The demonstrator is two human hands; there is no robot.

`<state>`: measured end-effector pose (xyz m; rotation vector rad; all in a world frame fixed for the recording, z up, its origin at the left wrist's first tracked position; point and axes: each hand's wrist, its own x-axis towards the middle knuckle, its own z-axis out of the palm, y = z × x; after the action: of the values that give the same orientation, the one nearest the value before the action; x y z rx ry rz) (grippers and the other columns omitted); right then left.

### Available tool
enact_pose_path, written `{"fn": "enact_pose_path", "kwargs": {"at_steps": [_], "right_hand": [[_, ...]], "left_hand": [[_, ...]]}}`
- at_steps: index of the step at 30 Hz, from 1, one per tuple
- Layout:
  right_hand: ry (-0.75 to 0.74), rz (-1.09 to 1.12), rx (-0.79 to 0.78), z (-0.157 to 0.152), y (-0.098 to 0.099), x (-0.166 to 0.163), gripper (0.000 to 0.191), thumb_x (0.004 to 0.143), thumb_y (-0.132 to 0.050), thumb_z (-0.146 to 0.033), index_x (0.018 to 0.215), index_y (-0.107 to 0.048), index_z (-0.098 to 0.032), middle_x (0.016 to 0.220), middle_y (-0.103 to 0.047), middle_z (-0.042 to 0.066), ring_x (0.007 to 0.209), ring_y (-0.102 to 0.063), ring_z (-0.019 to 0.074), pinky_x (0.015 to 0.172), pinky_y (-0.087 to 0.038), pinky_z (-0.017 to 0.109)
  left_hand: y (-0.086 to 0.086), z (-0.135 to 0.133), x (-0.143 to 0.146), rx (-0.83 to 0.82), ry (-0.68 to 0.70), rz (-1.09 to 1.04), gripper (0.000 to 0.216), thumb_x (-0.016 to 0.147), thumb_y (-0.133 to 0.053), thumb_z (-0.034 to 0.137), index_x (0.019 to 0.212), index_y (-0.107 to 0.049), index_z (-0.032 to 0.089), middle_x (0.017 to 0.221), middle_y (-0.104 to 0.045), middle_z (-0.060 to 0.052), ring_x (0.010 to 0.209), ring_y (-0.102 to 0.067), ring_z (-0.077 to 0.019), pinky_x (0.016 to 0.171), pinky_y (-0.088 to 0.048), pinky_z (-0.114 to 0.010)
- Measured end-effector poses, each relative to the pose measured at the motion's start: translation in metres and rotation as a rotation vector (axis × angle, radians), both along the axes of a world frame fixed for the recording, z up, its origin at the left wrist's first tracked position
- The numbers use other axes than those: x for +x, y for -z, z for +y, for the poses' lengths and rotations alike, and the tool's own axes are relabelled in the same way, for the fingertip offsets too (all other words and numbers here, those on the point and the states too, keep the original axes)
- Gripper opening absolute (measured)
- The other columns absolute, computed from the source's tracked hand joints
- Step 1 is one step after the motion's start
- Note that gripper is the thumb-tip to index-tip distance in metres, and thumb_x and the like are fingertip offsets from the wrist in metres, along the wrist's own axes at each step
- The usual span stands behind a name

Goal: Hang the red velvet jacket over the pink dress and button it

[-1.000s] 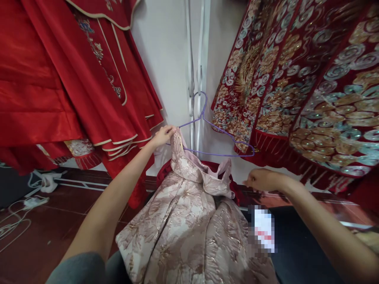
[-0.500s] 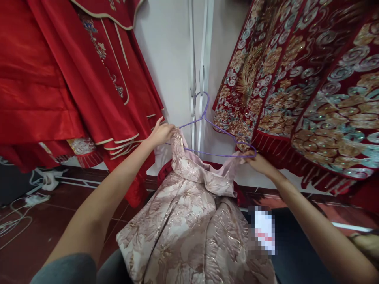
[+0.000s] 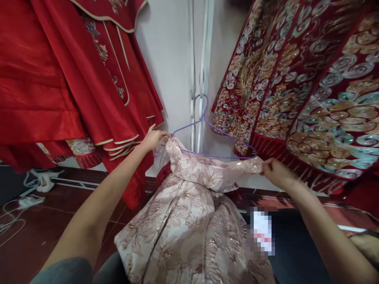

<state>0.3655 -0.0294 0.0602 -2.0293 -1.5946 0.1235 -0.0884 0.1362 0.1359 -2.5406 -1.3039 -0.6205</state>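
A pale pink brocade dress [image 3: 183, 205] with a metallic floral pattern spreads out below me, its top edge held up between my hands. My left hand [image 3: 155, 138] pinches the dress's left shoulder part, close to the left end of a purple wire hanger [image 3: 204, 118]. At the other side, my right hand [image 3: 276, 171] grips the end of the right shoulder part and pulls it out sideways, just past the hanger's right end. The hanger's lower bar runs behind the left shoulder part and along the neckline; its hook is by the white poles.
Red garments with cream trim [image 3: 118, 98] hang at left. A dark red embroidered skirt with fringe [image 3: 284, 98] hangs at right. White upright poles [image 3: 197, 59] stand between. White cables [image 3: 17, 217] lie on the tiled floor at lower left. A blurred patch covers something at lower right.
My right hand has moved off the hanger's right end, out to the right and slightly down, stretching the shoulder part with it. My left hand has shifted slightly left and down.
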Motion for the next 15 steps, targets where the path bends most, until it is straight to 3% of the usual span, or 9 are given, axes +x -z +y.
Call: {"fn": "enact_pose_path", "kwargs": {"at_steps": [3, 7, 8, 11, 13, 15], "right_hand": [[-0.066, 0.013, -0.025, -0.032, -0.003, -0.019, 0.011, 0.085, -0.046, -0.028, 0.08, -0.053, -0.022, 0.075, -0.071, 0.007, 0.068, -0.066, 0.0223, 0.064, -0.046, 0.031], [-0.35, -0.003, 0.213, -0.054, -0.025, -0.048, 0.016, 0.09, -0.044, -0.036, 0.092, -0.052, -0.023, 0.091, -0.07, 0.007, 0.081, -0.067, 0.0221, 0.072, -0.047, 0.031], [-0.333, -0.029, 0.262, -0.053, -0.034, -0.052, 0.016, 0.09, -0.044, -0.035, 0.092, -0.052, -0.022, 0.089, -0.07, 0.007, 0.08, -0.067, 0.022, 0.071, -0.047, 0.031], [-0.096, -0.183, 0.341, -0.034, -0.063, -0.053, 0.013, 0.089, -0.046, -0.029, 0.091, -0.054, -0.019, 0.083, -0.068, 0.01, 0.072, -0.065, 0.0231, 0.068, -0.044, 0.031], [-0.028, -0.329, 0.287, -0.018, -0.078, -0.045, 0.014, 0.089, -0.047, -0.023, 0.092, -0.057, -0.015, 0.09, -0.069, 0.015, 0.08, -0.066, 0.0257, 0.071, -0.043, 0.031], [0.003, -0.447, 0.126, -0.006, -0.088, -0.035, 0.018, 0.089, -0.046, -0.02, 0.095, -0.059, -0.011, 0.091, -0.07, 0.02, 0.082, -0.067, 0.028, 0.071, -0.043, 0.032]], "left_hand": [[-0.003, 0.003, 0.0, -0.004, -0.031, 0.064, 0.033, 0.089, -0.041, 0.03, 0.108, -0.068, 0.025, 0.092, -0.076, -0.002, 0.097, -0.067, -0.0228, 0.117, -0.009, -0.053], [-0.003, 0.006, 0.002, 0.016, -0.063, 0.073, 0.033, 0.09, -0.04, 0.03, 0.108, -0.068, 0.027, 0.093, -0.076, -0.002, 0.097, -0.067, -0.0225, 0.116, -0.011, -0.054], [-0.003, 0.007, 0.002, 0.018, -0.068, 0.072, 0.033, 0.09, -0.04, 0.03, 0.108, -0.068, 0.027, 0.093, -0.076, -0.002, 0.097, -0.067, -0.0227, 0.116, -0.011, -0.054], [-0.005, 0.007, 0.001, 0.014, -0.074, 0.075, 0.033, 0.089, -0.043, 0.03, 0.108, -0.069, 0.026, 0.093, -0.076, -0.004, 0.098, -0.067, -0.0238, 0.116, -0.011, -0.055], [-0.007, 0.008, 0.0, 0.012, -0.062, 0.074, 0.033, 0.089, -0.043, 0.031, 0.108, -0.07, 0.025, 0.094, -0.076, -0.004, 0.098, -0.067, -0.0242, 0.116, -0.009, -0.055], [-0.008, 0.009, -0.001, 0.02, -0.042, 0.073, 0.034, 0.09, -0.043, 0.031, 0.108, -0.07, 0.025, 0.095, -0.076, -0.004, 0.098, -0.068, -0.0236, 0.117, -0.009, -0.055]]}}
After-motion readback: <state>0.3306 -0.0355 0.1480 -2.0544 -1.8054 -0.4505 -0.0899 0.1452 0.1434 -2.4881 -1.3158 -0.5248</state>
